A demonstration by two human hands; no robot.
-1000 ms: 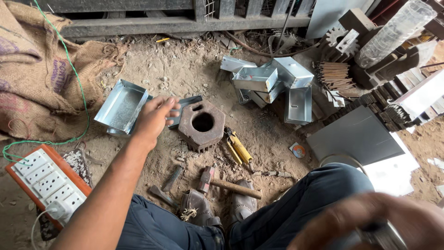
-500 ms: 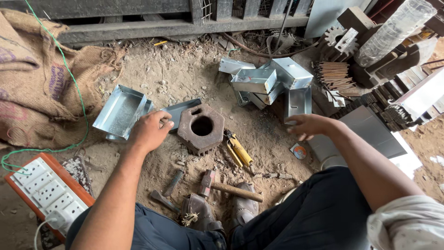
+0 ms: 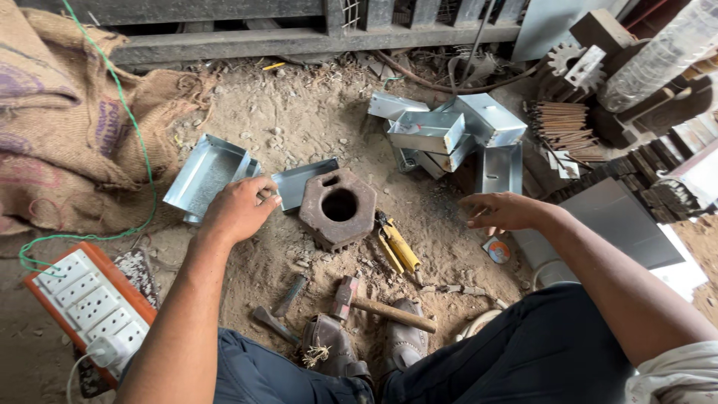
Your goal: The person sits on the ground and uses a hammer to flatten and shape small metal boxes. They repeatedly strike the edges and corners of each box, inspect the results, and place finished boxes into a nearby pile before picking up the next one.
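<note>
Pinching flat metal sheet (image 3: 303, 182) at frame center with left hand (image 3: 238, 209), grip closed on it; hovering right hand (image 3: 502, 211), fingers spread, empty, beside octagonal iron block (image 3: 338, 208).

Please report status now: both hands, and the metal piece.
Left hand grips flat tray edge. Right hand open, hovering, empty. Iron block beside tray.
</note>
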